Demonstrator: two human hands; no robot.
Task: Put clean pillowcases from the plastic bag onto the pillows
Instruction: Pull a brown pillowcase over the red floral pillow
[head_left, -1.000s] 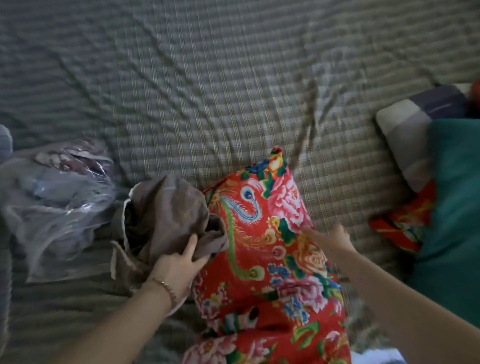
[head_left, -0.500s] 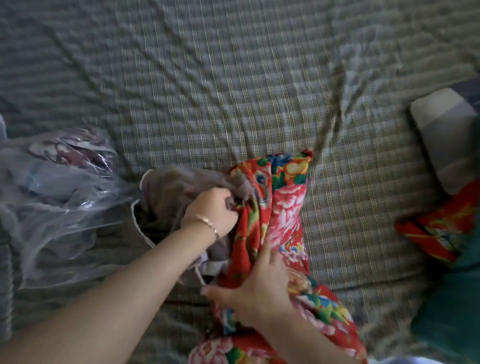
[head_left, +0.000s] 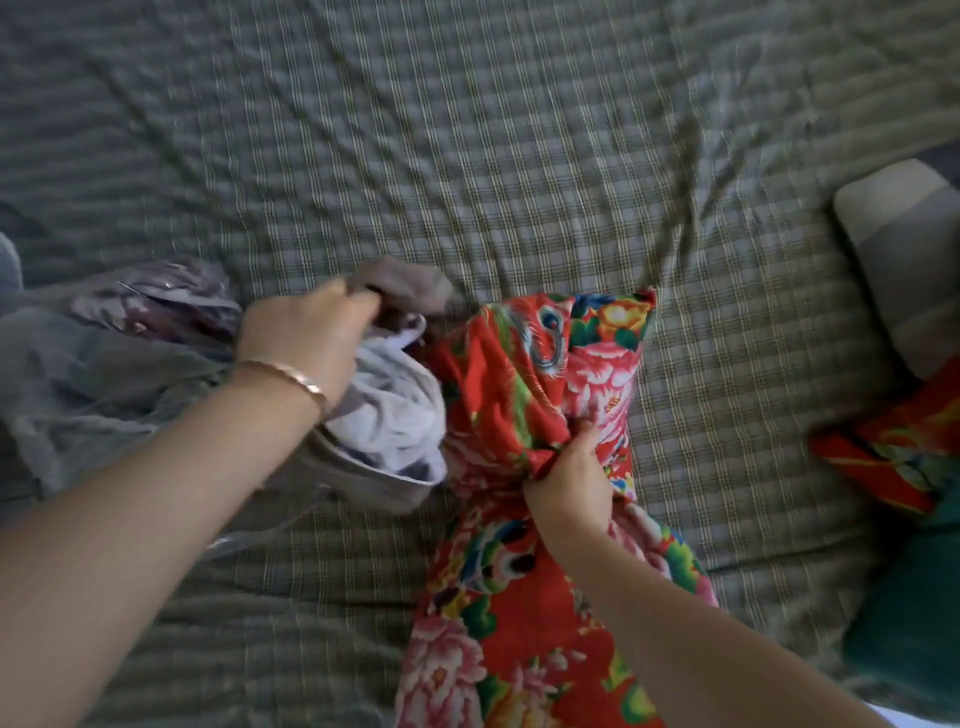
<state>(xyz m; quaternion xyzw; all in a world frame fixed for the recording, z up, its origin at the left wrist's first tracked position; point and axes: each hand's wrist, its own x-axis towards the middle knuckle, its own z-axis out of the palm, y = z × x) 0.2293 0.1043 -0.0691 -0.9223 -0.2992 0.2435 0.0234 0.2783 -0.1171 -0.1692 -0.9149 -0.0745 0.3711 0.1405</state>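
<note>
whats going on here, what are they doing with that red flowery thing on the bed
A person is fitting a pillowcase at a bed with a plaid sheet. Their left hand grips a bunched grey pillowcase, and their right hand clutches the red floral pillow right beside it. Most of the pillow shows uncovered. The plastic bag lies crumpled at the left.

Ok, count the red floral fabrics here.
2: red floral pillow at centre, gripped by the right hand; second floral piece at the right edge. Others may be hidden.
</note>
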